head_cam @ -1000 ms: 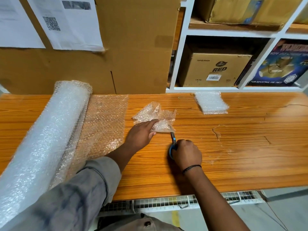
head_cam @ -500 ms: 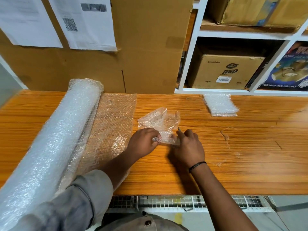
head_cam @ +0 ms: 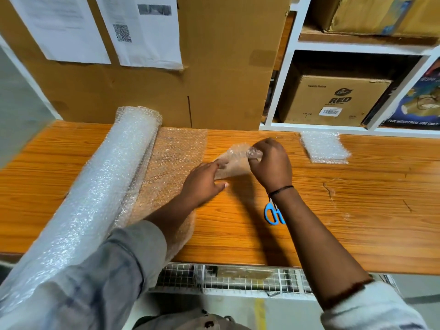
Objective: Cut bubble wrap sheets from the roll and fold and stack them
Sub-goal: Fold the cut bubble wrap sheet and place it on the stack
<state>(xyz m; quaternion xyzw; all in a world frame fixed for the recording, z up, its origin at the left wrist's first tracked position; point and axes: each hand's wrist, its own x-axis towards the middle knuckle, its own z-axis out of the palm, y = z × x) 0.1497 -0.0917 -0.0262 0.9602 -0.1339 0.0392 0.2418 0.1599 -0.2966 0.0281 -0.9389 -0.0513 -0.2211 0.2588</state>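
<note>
A big bubble wrap roll [head_cam: 95, 186] lies on the left of the wooden table [head_cam: 345, 210], its loose end [head_cam: 173, 167] spread flat beside it. A small cut sheet [head_cam: 234, 163] sits in the middle. My right hand [head_cam: 271, 163] pinches the sheet's far edge and lifts it over. My left hand [head_cam: 202, 182] presses the sheet's near left corner down with its fingertips. Blue-handled scissors [head_cam: 272, 214] lie on the table, partly hidden under my right forearm. A stack of folded sheets [head_cam: 323, 147] rests at the back right.
A tall cardboard panel [head_cam: 214, 67] with taped papers stands behind the table. White shelves [head_cam: 292, 67] at the back right hold boxes. A wire grid [head_cam: 238, 279] runs under the table's front edge.
My right hand let go of the scissors, which now lie on the table, and took hold of the cut sheet's edge. My left hand shifted to hold the sheet's corner down.
</note>
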